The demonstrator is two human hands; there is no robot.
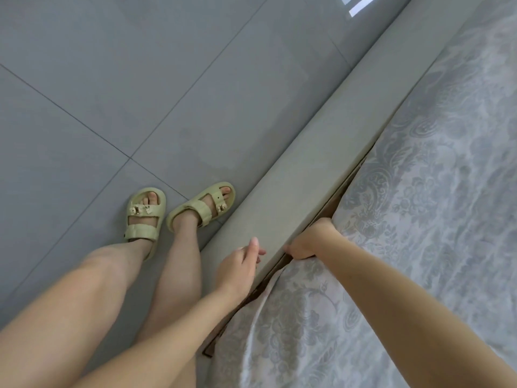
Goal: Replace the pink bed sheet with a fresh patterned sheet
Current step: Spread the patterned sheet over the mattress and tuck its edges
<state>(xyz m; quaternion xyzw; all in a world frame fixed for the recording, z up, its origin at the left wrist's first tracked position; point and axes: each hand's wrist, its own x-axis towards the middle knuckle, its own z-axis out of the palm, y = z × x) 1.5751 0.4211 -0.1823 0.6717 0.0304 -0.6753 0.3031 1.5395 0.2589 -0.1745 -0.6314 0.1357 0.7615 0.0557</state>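
A pale grey patterned sheet (419,197) with a floral damask print covers the mattress on the right. My right hand (310,242) sits at the mattress edge with its fingers pushed down into the gap beside the bed frame (293,177), so the fingertips are hidden. The sheet's edge folds down under that hand. My left hand (237,264) hovers beside the grey frame rail with fingers loosely curled, holding nothing. No pink sheet is in view.
Grey tiled floor (140,79) spreads to the left of the bed. My two legs and feet in pale green sandals (179,211) stand close against the frame rail. A bright patch of light (358,4) lies at the top.
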